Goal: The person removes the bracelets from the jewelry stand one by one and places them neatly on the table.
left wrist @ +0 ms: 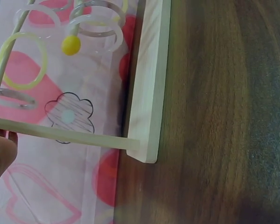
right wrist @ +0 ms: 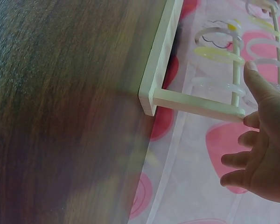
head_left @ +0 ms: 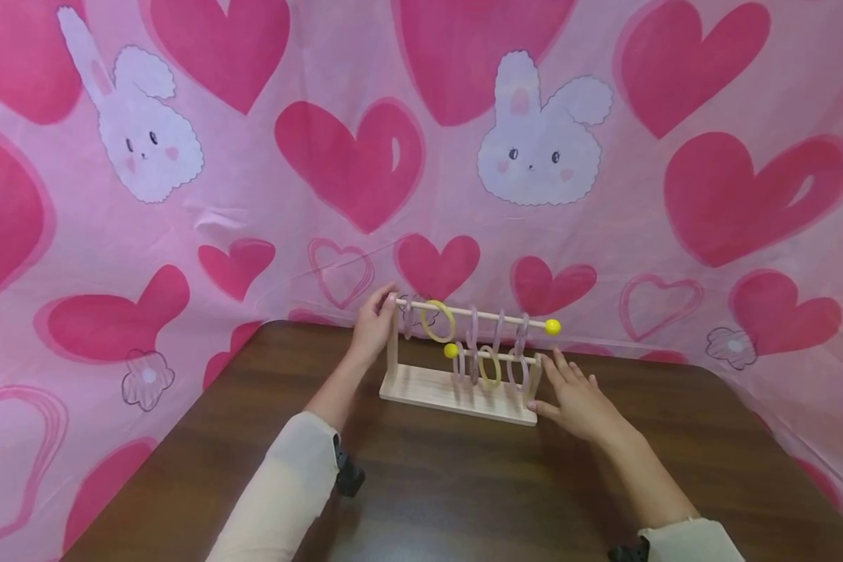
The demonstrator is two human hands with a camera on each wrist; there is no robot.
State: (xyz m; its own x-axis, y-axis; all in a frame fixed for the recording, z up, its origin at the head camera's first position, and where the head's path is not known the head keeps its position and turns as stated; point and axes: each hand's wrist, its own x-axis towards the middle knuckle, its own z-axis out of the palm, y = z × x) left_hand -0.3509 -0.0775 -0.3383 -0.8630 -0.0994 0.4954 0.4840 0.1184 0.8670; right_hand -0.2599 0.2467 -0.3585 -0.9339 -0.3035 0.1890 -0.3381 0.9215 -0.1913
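Note:
A pale wooden rack point(head_left: 457, 400) stands on the table, its base also visible in the left wrist view point(left wrist: 151, 84) and right wrist view. Two rods at different heights carry several clear, purplish and yellow rings; a yellow ball point(head_left: 552, 327) caps the upper rod and another yellow ball point(head_left: 451, 351) the lower. My left hand point(head_left: 374, 326) grips the top of the tall left post, fingers partly hidden behind it. Beside the short right post, my right hand point(head_left: 581, 400) has its fingers spread, touching the post's end; in the right wrist view the thumb of this hand point(right wrist: 270, 144) extends near the rings.
The brown wooden table point(head_left: 428, 484) extends under the rack and both forearms. Behind its far edge hangs a pink cloth point(head_left: 365, 70) printed with hearts, rabbits and flowers. Dark straps with small devices are at both wrists.

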